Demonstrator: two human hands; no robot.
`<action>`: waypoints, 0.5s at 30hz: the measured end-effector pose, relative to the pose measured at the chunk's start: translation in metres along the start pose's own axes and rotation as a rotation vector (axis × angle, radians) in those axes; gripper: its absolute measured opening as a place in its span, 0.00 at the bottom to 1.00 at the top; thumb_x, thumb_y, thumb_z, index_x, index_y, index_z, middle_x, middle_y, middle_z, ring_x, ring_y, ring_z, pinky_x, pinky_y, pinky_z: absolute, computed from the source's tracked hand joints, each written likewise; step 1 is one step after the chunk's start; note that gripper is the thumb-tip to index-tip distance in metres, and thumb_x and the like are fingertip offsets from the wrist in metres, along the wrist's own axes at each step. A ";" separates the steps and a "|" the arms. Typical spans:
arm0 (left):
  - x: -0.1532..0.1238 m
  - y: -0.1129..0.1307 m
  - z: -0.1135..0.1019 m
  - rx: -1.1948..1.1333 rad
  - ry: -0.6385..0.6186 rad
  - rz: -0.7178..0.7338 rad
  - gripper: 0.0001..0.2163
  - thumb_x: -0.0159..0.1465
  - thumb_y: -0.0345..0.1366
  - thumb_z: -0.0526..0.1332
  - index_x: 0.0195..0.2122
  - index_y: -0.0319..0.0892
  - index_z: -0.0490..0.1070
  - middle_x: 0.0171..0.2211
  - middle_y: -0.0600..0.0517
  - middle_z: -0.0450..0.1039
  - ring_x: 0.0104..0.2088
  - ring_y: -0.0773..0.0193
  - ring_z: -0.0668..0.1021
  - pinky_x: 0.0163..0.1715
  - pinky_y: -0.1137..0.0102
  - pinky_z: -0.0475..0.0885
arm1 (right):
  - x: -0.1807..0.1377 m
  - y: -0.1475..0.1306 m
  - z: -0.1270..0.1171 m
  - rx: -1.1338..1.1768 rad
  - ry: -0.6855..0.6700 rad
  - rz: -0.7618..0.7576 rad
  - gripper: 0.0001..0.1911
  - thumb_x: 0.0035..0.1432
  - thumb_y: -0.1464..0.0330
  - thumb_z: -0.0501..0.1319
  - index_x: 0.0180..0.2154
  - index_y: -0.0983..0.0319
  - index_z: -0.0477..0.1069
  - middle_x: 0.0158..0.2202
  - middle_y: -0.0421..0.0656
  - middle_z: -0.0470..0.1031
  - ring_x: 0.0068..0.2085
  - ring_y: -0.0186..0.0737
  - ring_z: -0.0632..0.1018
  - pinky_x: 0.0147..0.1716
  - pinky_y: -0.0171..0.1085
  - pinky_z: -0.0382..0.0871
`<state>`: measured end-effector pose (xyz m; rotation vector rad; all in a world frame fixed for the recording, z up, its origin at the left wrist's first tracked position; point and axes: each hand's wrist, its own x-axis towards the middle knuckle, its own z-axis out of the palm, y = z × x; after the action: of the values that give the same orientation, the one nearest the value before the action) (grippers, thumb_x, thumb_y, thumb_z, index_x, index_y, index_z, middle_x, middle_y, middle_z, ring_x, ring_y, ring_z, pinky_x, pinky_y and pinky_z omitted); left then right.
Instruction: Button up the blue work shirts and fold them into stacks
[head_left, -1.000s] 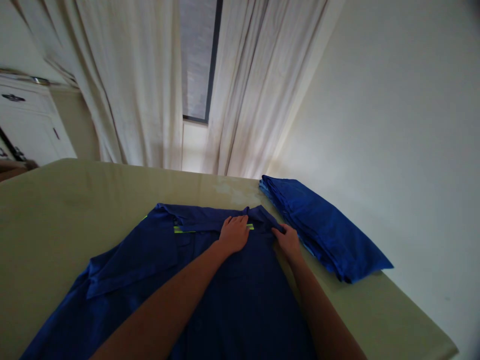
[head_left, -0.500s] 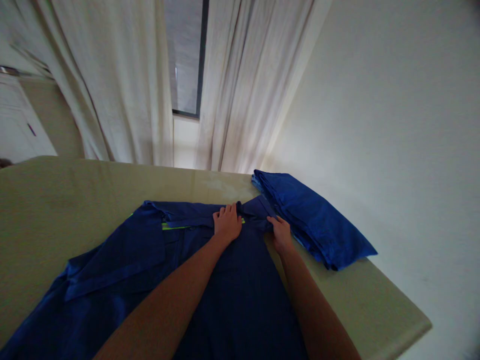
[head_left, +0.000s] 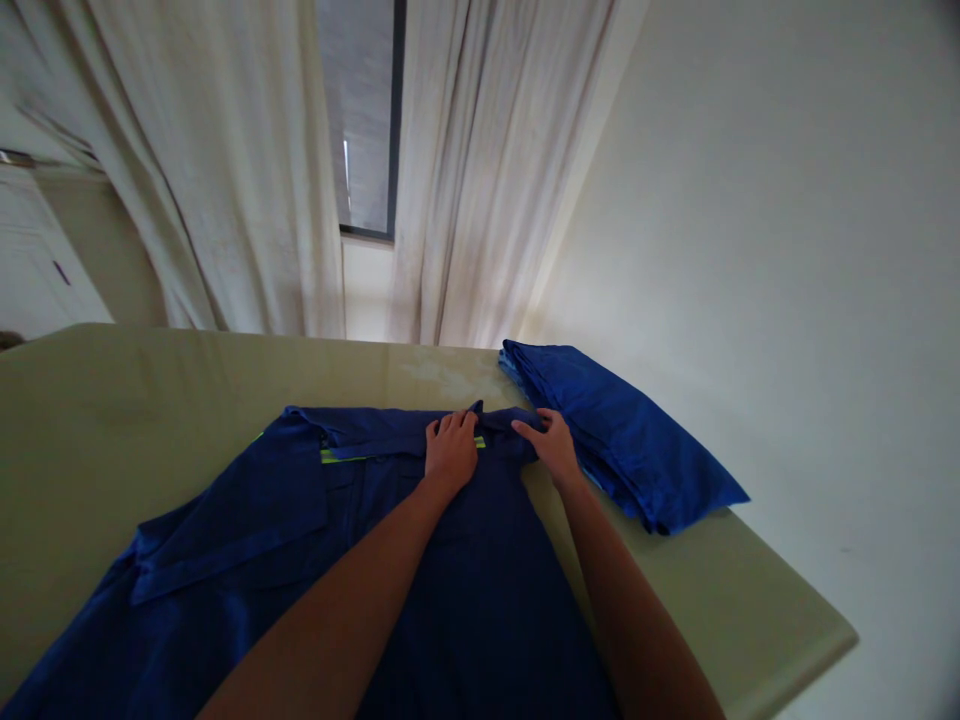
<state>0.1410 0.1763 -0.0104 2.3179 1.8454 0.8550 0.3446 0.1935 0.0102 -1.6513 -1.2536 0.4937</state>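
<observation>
A dark blue work jacket [head_left: 480, 570] with yellow-green stripes lies spread over the table, its upper edge folded over. My left hand [head_left: 452, 450] presses down on that folded edge near the middle, fingers curled on the cloth and gripping it. At the fold's right end is my right hand [head_left: 553, 447], touching the fabric with thumb and forefinger spread apart. A small tip of cloth sticks up between the two hands. My forearms cover part of the jacket, and its lower part runs out of view.
On the right, a folded stack of blue garments [head_left: 622, 430] lies close beside my right hand, near the wall [head_left: 787, 250]. The pale greenish table [head_left: 187, 370] has a rounded corner at lower right. Long curtains [head_left: 225, 180] hang behind it, either side of a window.
My right hand has loosened its pinch on the fold's right end, and its thumb and forefinger have spread. The raised flap there now lies flatter. My left hand has stayed in place.
</observation>
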 end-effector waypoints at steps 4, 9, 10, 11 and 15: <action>-0.001 -0.001 0.002 0.023 -0.028 0.020 0.19 0.70 0.31 0.51 0.60 0.47 0.69 0.67 0.46 0.66 0.63 0.51 0.68 0.64 0.47 0.57 | 0.026 0.000 0.010 0.161 -0.074 0.162 0.48 0.25 0.62 0.81 0.52 0.67 0.75 0.51 0.56 0.79 0.53 0.60 0.78 0.53 0.49 0.72; 0.001 0.002 0.007 0.065 -0.061 0.010 0.23 0.72 0.39 0.49 0.68 0.49 0.63 0.68 0.43 0.63 0.65 0.46 0.66 0.65 0.42 0.54 | 0.030 0.013 0.011 0.370 -0.107 0.184 0.31 0.36 0.64 0.75 0.46 0.63 0.78 0.41 0.47 0.82 0.43 0.50 0.82 0.45 0.45 0.77; 0.001 0.003 0.008 0.071 -0.070 0.009 0.24 0.72 0.41 0.49 0.69 0.50 0.62 0.69 0.43 0.61 0.66 0.45 0.65 0.65 0.41 0.53 | 0.028 0.015 0.009 0.407 -0.100 0.183 0.31 0.36 0.65 0.74 0.47 0.61 0.78 0.41 0.45 0.82 0.43 0.48 0.82 0.45 0.44 0.77; 0.001 0.004 0.008 0.074 -0.076 0.008 0.24 0.73 0.43 0.48 0.70 0.51 0.60 0.70 0.44 0.60 0.67 0.44 0.64 0.65 0.40 0.52 | 0.026 0.016 0.006 0.462 -0.099 0.181 0.33 0.35 0.67 0.74 0.49 0.60 0.77 0.41 0.43 0.82 0.42 0.47 0.82 0.45 0.44 0.77; -0.001 0.007 0.007 0.072 -0.087 0.027 0.25 0.74 0.44 0.45 0.71 0.53 0.57 0.73 0.50 0.53 0.68 0.45 0.61 0.65 0.38 0.51 | 0.019 0.011 -0.005 0.789 -0.247 0.155 0.36 0.33 0.71 0.74 0.50 0.57 0.76 0.41 0.41 0.83 0.43 0.47 0.83 0.48 0.44 0.77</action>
<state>0.1501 0.1753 -0.0137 2.3867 1.8433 0.6891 0.3612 0.2080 0.0068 -1.0284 -0.9170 1.1470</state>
